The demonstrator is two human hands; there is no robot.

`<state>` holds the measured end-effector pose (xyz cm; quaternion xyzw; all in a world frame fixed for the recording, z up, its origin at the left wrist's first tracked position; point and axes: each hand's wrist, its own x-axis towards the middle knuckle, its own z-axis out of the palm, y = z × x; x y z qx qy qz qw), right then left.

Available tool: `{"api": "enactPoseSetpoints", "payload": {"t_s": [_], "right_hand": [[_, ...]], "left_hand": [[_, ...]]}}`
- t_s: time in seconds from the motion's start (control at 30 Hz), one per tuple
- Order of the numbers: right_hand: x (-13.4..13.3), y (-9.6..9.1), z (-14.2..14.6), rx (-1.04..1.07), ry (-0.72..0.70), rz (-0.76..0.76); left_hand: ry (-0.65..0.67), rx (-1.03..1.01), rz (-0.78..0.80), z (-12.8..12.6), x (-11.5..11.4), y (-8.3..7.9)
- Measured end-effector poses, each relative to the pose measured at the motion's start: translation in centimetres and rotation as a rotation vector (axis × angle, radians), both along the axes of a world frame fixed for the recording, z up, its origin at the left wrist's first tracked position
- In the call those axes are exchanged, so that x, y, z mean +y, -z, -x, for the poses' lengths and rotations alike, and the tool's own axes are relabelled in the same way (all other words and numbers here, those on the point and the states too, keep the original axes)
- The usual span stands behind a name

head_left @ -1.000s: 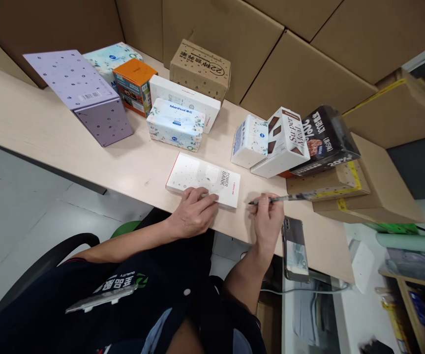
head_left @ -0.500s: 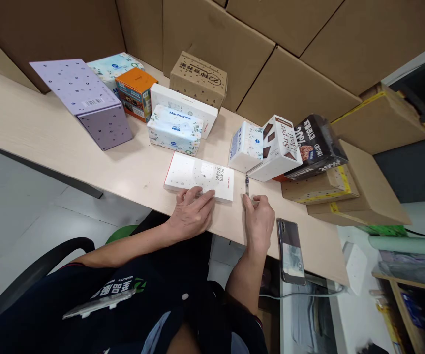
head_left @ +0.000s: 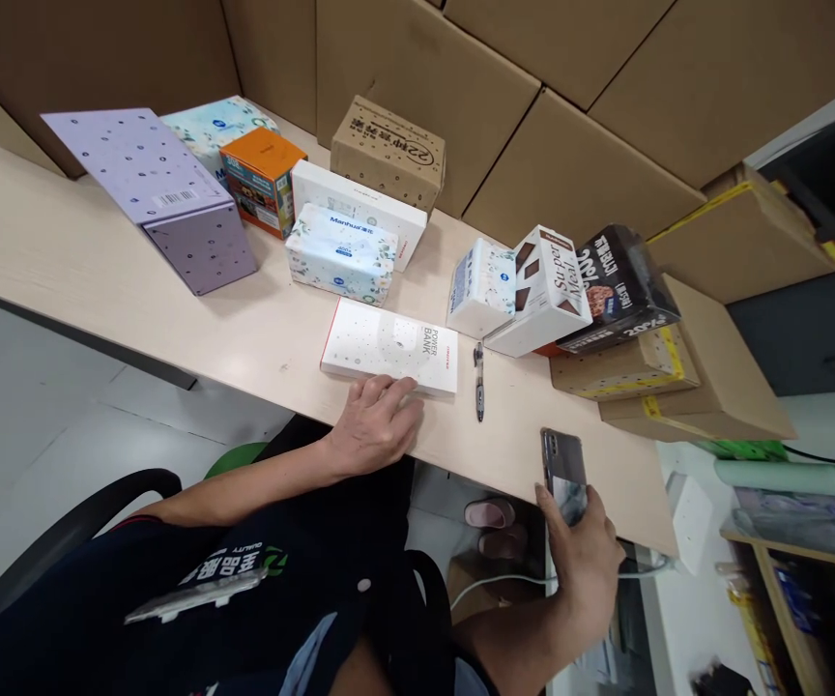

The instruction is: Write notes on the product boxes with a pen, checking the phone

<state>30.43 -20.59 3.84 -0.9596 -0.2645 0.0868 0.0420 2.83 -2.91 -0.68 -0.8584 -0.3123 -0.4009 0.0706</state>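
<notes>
My left hand (head_left: 378, 425) lies on the near edge of a flat white power bank box (head_left: 388, 346) on the light wooden desk (head_left: 99, 280), fingers loosely curled and pressing on it. A pen (head_left: 479, 380) lies on the desk just right of that box, with no hand on it. My right hand (head_left: 584, 556) is off the desk's front edge, closed around a smartphone (head_left: 563, 474) with a white cable hanging from it.
Behind stand a purple box (head_left: 163, 198), an orange box (head_left: 262, 179), tissue packs (head_left: 341, 253), a brown carton (head_left: 388, 153), a chocolate box (head_left: 544, 288), a dark snack box (head_left: 624, 285) and flat cartons (head_left: 678, 377). Cardboard walls (head_left: 497, 87) line the back.
My right hand set the pen down beside the power bank box, moved right and back, and picked the smartphone up off the desk. My left hand stayed put.
</notes>
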Motion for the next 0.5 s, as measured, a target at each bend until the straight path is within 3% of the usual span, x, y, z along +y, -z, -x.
{"api": "enactPoseSetpoints", "payload": {"t_s": [0.23, 0.4, 0.5], "right_hand": [[0.6, 0.8, -0.2, -0.134, -0.047, -0.036], [1.3, 0.7, 1.1, -0.169, -0.080, -0.236], [1.0, 0.3, 2.0, -0.096, 0.013, -0.363]], "left_hand": [[0.018, 0.000, 0.021, 0.0, 0.0, 0.2], [0.018, -0.006, 0.023, 0.0, -0.1, 0.2], [0.018, -0.004, 0.016, 0.1, 0.0, 0.1]]}}
